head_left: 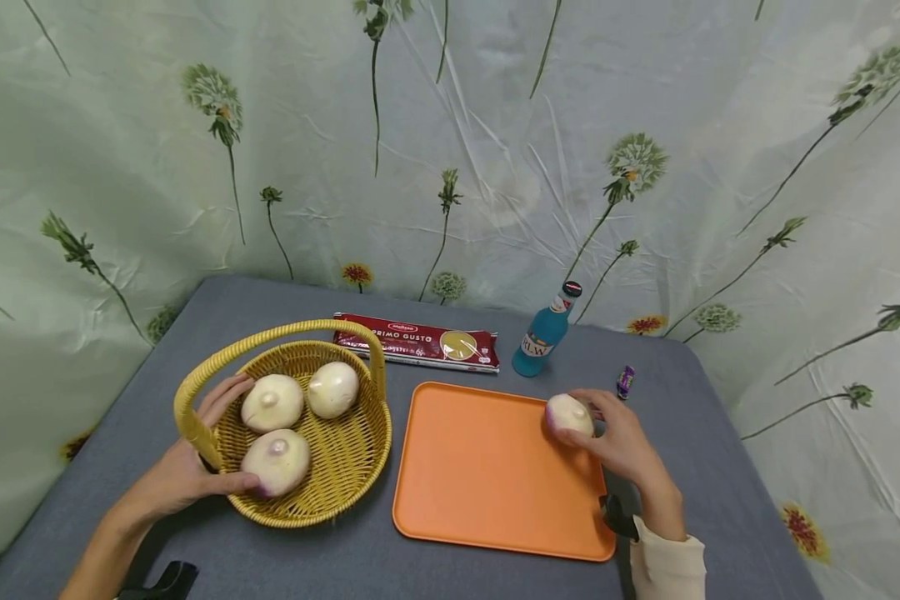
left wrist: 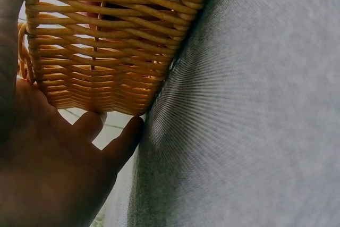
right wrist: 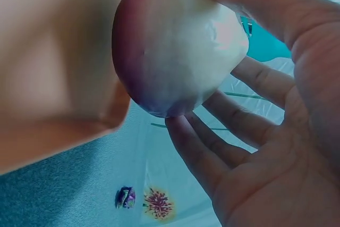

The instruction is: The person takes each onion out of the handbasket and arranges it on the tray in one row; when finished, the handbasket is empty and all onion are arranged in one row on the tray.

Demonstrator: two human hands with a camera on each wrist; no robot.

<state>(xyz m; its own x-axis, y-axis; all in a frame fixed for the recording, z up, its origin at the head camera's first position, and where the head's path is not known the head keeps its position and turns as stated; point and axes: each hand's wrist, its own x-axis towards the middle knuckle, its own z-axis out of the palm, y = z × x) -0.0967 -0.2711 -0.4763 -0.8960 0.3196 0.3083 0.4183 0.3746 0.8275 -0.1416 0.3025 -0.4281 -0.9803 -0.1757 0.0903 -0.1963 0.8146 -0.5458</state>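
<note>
White-and-purple turnip point(head_left: 568, 415) partly hides the right hand point(head_left: 619, 435) gripping it.

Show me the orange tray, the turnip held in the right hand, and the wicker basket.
Orange tray point(head_left: 495, 475): head view, bare middle of its floor.
Held turnip point(right wrist: 180, 49): right wrist view, its pale side.
Wicker basket point(left wrist: 119, 43): left wrist view, its woven outer wall.

The wicker basket point(head_left: 345, 458) is golden yellow, the turnips point(head_left: 568, 415) white and purple, the tray point(head_left: 487, 475) orange, the bottle point(head_left: 546, 333) turquoise, the pasta packet point(head_left: 416, 342) dark red; green-stemmed flowers point(head_left: 213, 93) pattern the pale backdrop point(head_left: 307, 108).
</note>
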